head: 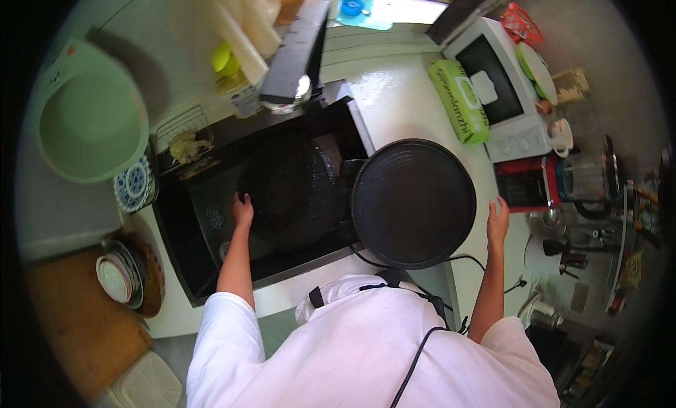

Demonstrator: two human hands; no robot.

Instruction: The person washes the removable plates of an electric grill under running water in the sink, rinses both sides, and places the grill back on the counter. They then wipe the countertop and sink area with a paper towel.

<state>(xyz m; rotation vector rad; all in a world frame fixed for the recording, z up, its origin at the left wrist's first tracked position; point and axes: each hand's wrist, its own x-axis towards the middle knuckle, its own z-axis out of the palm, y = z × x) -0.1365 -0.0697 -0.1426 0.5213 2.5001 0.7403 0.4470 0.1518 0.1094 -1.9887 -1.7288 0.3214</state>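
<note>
An electric griddle with two round dark pans is unfolded in front of me. One pan (290, 191) lies over the black sink (185, 260), with wet glints on its surface. The other pan (414, 204) is to the right, over the white counter and its front edge. My left hand (243, 211) is at the left rim of the pan over the sink; whether the fingers grip it is unclear. To the right of the other pan, my right hand (497, 220) hangs apart from its rim, fingers spread and holding nothing.
A faucet (296, 54) reaches over the sink. Green wipes (459, 101) and a microwave (491, 75) stand back right, near a red blender (528, 183). Stacked bowls (113, 278) sit at left, below a hanging green basin (90, 128). A black cord (467, 257) runs by the griddle.
</note>
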